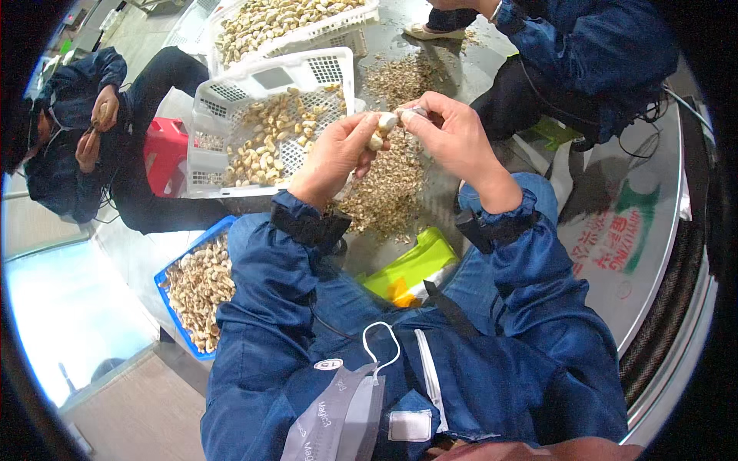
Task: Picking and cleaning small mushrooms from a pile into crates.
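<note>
In front of me, above the floor, my left hand (345,151) pinches a pale mushroom (377,140) with a rounded end between thumb and fingers. My right hand (452,129) is close beside it, fingertips almost meeting the left ones. Between its thumb and index finger is a small pale grey thing (416,110), too small to identify. Below both hands a heap of brown trimmings (386,190) covers the grey floor. Just left of my left hand stands a white perforated plastic crate (274,78), tilted in view, with loose mushrooms (265,161) scattered over its bottom.
Another white crate (323,31) full of mushrooms stands farther off. A blue crate (196,350) of mushrooms is by my left leg. Co-workers sit at left (75,121) and upper right (582,63). A red container (167,152) and a yellow-green bag (412,268) are nearby.
</note>
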Demonstrator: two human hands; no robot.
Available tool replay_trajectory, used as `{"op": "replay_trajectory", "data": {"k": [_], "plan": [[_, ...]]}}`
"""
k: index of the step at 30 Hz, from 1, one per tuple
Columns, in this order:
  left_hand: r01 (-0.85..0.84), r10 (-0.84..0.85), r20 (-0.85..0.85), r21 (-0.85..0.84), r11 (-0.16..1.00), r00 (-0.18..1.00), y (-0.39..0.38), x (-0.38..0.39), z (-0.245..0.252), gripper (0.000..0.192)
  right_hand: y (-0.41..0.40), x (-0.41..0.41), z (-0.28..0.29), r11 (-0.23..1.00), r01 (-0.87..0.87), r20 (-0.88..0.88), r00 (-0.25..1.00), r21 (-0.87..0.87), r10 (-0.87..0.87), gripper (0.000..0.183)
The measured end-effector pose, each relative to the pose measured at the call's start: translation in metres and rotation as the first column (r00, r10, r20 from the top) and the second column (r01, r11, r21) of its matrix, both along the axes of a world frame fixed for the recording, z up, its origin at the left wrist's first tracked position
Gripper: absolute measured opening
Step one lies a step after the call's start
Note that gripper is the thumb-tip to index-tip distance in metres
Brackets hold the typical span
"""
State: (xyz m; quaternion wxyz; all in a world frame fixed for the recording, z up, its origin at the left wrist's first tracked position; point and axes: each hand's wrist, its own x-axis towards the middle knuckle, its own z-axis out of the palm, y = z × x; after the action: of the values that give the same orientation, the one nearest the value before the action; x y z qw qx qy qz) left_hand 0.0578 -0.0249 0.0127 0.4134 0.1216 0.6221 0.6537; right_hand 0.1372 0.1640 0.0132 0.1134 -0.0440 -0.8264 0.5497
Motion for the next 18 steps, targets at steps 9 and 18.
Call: {"op": "replay_trajectory", "data": {"k": [9,18], "plan": [[-0.017,-0.003,0.196,0.099,0.995,0.981,-0.004,-0.007,-0.008,0.029,0.006,-0.003,-0.006,0.991,0.018,0.069,0.998,-0.132,-0.008,0.021],[-0.092,0.044,0.312,0.143,0.985,0.949,-0.002,-0.005,-0.001,0.031,-0.003,-0.002,-0.004,0.993,0.047,-0.283,0.959,0.113,-0.013,0.019]]}}
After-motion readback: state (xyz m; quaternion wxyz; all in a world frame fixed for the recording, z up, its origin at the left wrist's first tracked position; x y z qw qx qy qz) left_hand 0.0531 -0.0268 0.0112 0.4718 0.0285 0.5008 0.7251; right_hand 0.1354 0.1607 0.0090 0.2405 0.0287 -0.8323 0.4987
